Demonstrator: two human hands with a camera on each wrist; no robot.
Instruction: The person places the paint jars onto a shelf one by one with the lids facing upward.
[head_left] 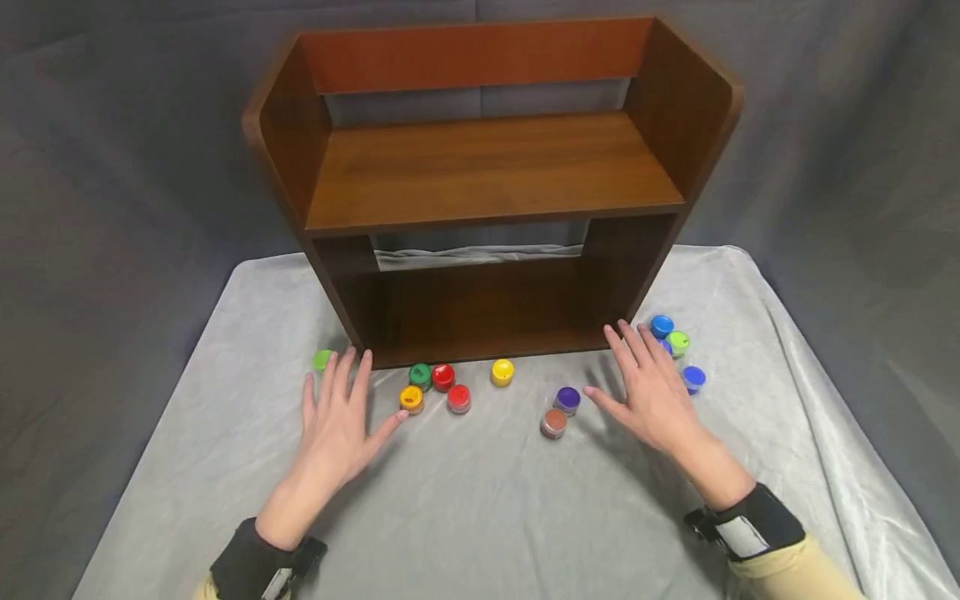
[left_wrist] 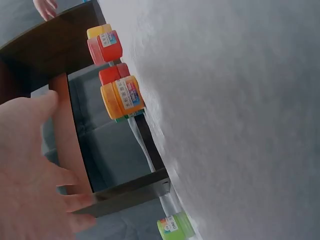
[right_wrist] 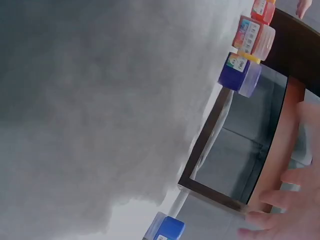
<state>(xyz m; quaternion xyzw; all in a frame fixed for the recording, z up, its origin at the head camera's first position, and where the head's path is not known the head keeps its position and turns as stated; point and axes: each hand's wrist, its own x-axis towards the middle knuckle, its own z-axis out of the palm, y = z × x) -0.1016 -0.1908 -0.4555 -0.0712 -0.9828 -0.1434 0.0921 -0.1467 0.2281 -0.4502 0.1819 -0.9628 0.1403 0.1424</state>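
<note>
My left hand [head_left: 335, 429] is spread with straight fingers above the cloth, empty. Its thumb tip overlaps an orange-yellow paint jar [head_left: 411, 399] in the head view, and a light green jar [head_left: 322, 360] lies just past its fingertips. Beside the orange jar are a dark green jar [head_left: 421, 377] and two red jars [head_left: 443, 377]. My right hand [head_left: 654, 398], also empty and spread, hovers near a purple jar [head_left: 567, 400] and a brown jar [head_left: 553, 423]. Blue jars [head_left: 693, 379] and a lime jar [head_left: 678, 342] sit on its outer side, one partly hidden.
A brown wooden two-level shelf [head_left: 495, 167] stands at the back of the table. One yellow jar [head_left: 502, 372] lies before its bottom board [head_left: 480, 308]. Grey-white cloth [head_left: 480, 508] covers the table, with a dark grey curtain [head_left: 135, 150] behind.
</note>
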